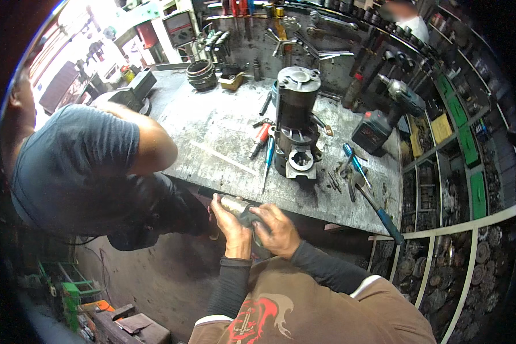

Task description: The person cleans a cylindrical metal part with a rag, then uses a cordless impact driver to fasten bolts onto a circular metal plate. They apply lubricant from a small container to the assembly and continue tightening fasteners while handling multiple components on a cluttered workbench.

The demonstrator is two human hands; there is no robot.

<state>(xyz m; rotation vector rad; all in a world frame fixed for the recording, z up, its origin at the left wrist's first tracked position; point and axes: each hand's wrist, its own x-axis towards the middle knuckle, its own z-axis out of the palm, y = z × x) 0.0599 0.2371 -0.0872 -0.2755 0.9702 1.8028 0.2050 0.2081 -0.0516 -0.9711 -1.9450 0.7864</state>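
My left hand (pixel 230 230) is closed round a short, silvery cylindrical metal part (pixel 233 204), just off the bench's front edge. My right hand (pixel 278 230) presses a dark grey rag (pixel 249 217) against the near end of that part. The rag's lower end hangs between my hands. Beyond them, a large dark motor (pixel 297 114), like a starter motor, stands upright on the bench. Left of it lie a blue-handled screwdriver (pixel 268 160) and a red-handled tool (pixel 261 137).
On the metal-topped workbench (pixel 212 129), a cordless impact wrench (pixel 384 114) and a blue-handled hammer (pixel 372 203) lie to the right. Another person (pixel 80 155) stands close on my left, over a bench vise (pixel 135 89). Shelves of gears (pixel 441 258) line the right side.
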